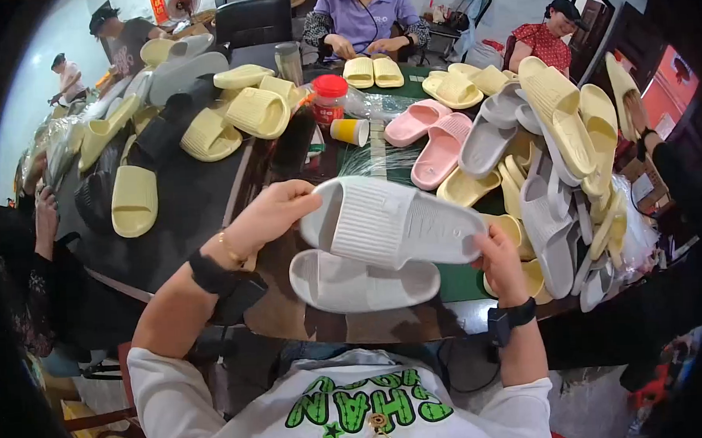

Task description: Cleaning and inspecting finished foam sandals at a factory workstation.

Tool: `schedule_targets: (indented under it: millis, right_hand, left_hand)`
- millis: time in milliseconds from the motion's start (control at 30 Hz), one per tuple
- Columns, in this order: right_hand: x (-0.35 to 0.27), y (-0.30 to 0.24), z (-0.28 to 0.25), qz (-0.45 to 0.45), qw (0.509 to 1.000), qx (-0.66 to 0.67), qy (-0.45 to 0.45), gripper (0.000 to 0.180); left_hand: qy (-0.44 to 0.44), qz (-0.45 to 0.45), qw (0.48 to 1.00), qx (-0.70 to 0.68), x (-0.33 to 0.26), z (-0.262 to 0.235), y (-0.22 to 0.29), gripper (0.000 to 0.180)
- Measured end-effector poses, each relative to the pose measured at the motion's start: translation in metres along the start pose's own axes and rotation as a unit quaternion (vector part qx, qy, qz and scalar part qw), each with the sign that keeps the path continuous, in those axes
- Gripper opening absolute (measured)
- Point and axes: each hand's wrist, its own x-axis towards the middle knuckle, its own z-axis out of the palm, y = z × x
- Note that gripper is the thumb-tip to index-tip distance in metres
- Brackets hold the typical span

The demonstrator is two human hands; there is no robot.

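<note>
A light grey slide slipper with a ribbed strap is held level above the table between my two hands. My left hand is closed on its left end, thumb and fingers pinching the rim. My right hand grips the right end of the same slipper. Directly below, a second grey slipper lies flat at the table's near edge, partly covered by the raised one. Just beyond my hands are two pink slippers, lying side by side.
Yellow and grey slippers are heaped at the right, and more yellow slippers lie at the left. A red-lidded jar and a yellow paper cup stand mid-table. Across sits a person in purple; others are at both sides.
</note>
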Motion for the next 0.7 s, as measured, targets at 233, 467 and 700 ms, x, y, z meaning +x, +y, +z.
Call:
schedule_targets:
  millis: [233,467,700]
  right_hand:
    - [-0.002,0.050,-0.015,0.110,0.989,-0.089,0.048,0.023]
    - [0.018,0.061,0.001,0.029,0.988,-0.059,0.141,0.022]
    - [-0.032,0.050,-0.008,0.189,0.895,-0.401,-0.048,0.034]
  left_hand:
    - [0.118,0.123,0.916,0.362,-0.045,0.052,-0.037,0.065]
    - [0.063,0.004,0.931,0.359,-0.070,0.104,-0.049,0.089]
    - [0.088,0.076,0.912,0.392,-0.051,0.112,-0.065,0.082]
